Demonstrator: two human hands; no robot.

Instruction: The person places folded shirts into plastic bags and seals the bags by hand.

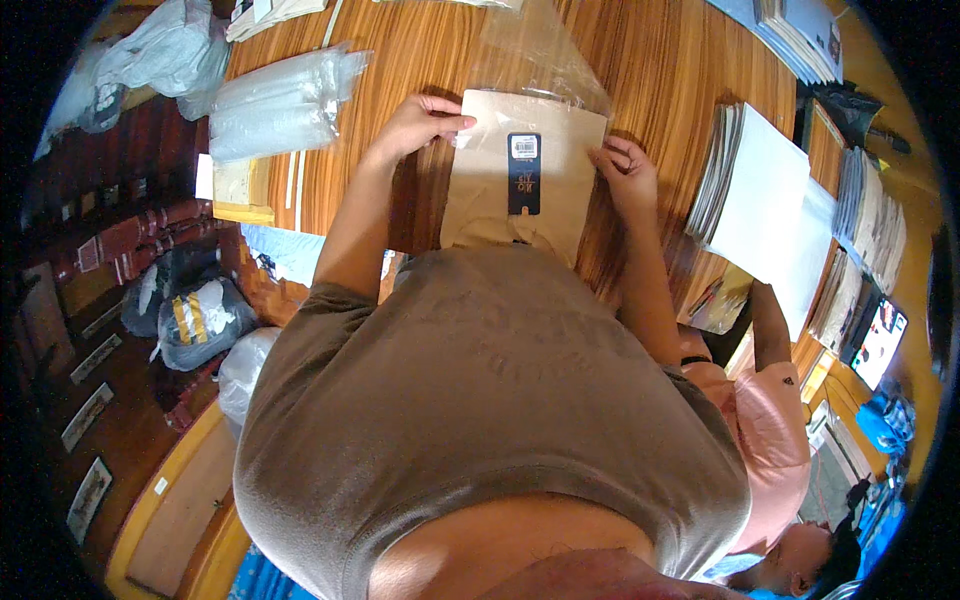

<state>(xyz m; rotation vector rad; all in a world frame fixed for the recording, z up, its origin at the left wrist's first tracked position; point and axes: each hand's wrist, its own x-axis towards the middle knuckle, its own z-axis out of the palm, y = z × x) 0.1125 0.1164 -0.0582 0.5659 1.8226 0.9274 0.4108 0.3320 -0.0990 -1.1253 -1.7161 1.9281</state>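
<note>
A folded beige garment (480, 200) lies flat on the wood-grain table (400, 50) in front of me. A dark blue hang tag (524, 190) with a white barcode sticker rests on its middle. From its far end spreads a clear plastic bag (545, 55); how far the bag covers the garment I cannot tell. My left hand (425, 125) pinches the garment's far left corner between thumb and fingers. At the right edge, my right hand (628, 172) has its fingers curled closed against the garment's side.
Left of the garment lies a stack of clear plastic bags (280, 105). A pile of white sheets (755, 180) stands to the right, beside a co-worker in a pink shirt (770, 430). Farther right are more stacks (868, 205) and a lit screen (880, 343). Filled plastic sacks (205, 320) sit lower left.
</note>
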